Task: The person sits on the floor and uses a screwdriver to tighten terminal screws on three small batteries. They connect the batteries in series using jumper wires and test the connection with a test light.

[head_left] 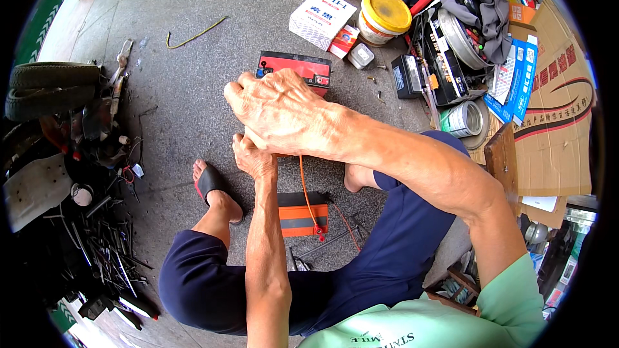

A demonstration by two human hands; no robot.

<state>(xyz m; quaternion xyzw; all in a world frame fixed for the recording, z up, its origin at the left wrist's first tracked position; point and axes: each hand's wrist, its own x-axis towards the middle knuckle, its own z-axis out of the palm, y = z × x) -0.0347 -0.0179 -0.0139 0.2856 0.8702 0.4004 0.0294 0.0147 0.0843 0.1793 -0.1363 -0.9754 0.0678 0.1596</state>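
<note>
My right hand (277, 108) has its fingers curled down, its back hiding whatever lies in them. Just below and nearer to me, my left hand (256, 158) is closed too, touching or almost touching the right one; its grip is also hidden. An orange wire (304, 177) comes out from under my right wrist and runs to a red terminal at the corner of an orange, grey and black battery (293, 214) between my legs. Beyond my hands lies a red and black battery (296, 63), partly covered by my right hand.
Tyres (55, 77) and heaped scrap parts and tools stand at the left. Far right of my hands are a white box (322, 18), a yellow-lidded bucket (385, 13), a small black battery (406, 77) and a cardboard sheet (548, 116). A yellow wire (196, 33) lies on the floor.
</note>
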